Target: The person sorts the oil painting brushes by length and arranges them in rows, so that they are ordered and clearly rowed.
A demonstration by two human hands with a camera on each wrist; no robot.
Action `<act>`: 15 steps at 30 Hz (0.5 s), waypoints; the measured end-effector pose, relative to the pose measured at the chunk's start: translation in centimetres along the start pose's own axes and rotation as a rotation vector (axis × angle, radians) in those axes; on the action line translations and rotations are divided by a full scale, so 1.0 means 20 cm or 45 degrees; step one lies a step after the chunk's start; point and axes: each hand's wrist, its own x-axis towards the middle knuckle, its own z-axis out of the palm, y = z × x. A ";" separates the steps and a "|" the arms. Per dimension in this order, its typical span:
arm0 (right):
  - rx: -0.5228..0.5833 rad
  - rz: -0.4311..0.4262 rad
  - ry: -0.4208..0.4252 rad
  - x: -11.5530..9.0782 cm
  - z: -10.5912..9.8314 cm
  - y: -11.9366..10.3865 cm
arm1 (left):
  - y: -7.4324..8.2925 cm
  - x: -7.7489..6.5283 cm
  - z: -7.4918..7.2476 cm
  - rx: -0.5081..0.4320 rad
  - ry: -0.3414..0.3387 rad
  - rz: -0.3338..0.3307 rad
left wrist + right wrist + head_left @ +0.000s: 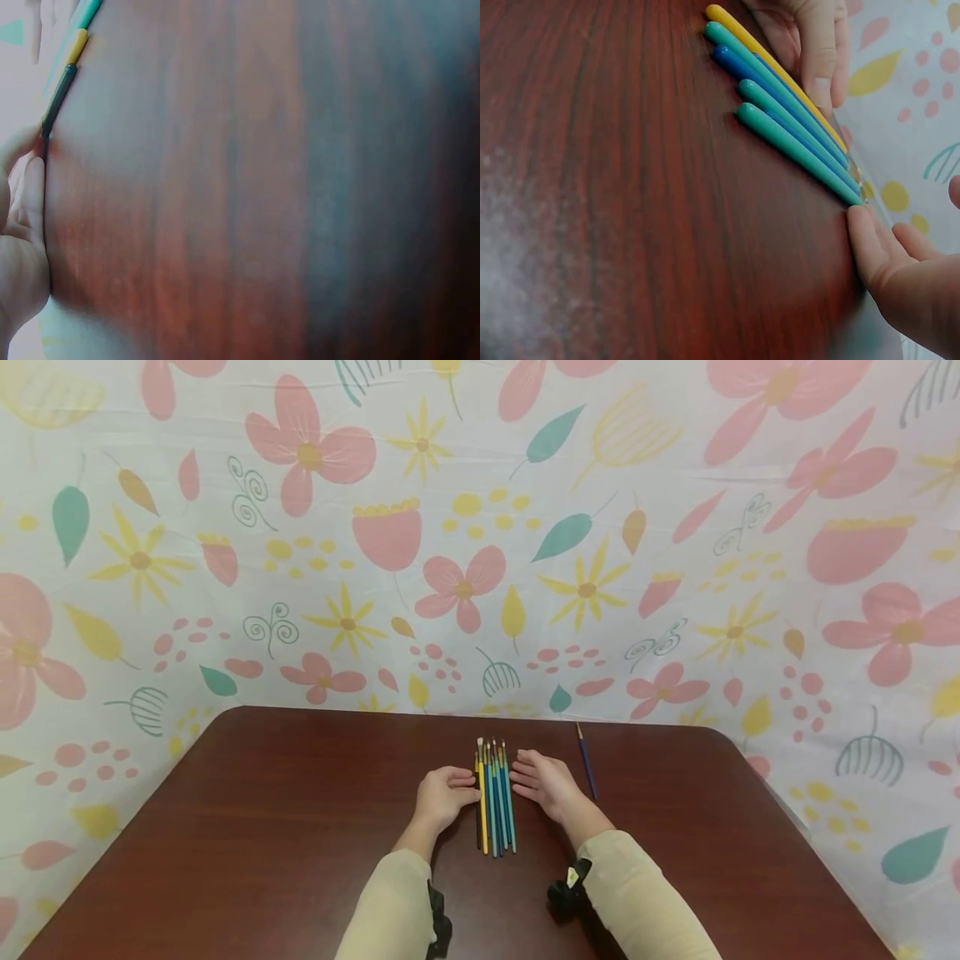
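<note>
Several paintbrushes lie side by side on the table, bristles pointing away from me. A yellow-handled brush and a black-handled brush are on the left of the row; blue and teal handles make up the rest. My left hand rests against the row's left side, its fingers touching the outer brushes. On the other side is my right hand, fingers extended. In the right wrist view its fingertips touch the outermost teal brush. Neither hand curls round a brush.
One blue-handled paintbrush lies apart, right of my right hand, with its tip near the far edge of the dark brown table. Behind the table hangs a flower-patterned cloth.
</note>
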 end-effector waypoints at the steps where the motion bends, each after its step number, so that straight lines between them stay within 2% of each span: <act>1: 0.002 0.003 0.004 0.00 0.00 0.00 | 0.00 0.00 0.00 -0.004 0.000 0.000; 8: -0.055 -0.013 0.044 0.02 0.02 -0.01 | 0.00 0.01 0.00 0.009 -0.004 0.005; 15: -0.205 -0.066 0.129 0.05 0.06 -0.01 | 0.01 0.00 0.00 -0.005 -0.011 -0.001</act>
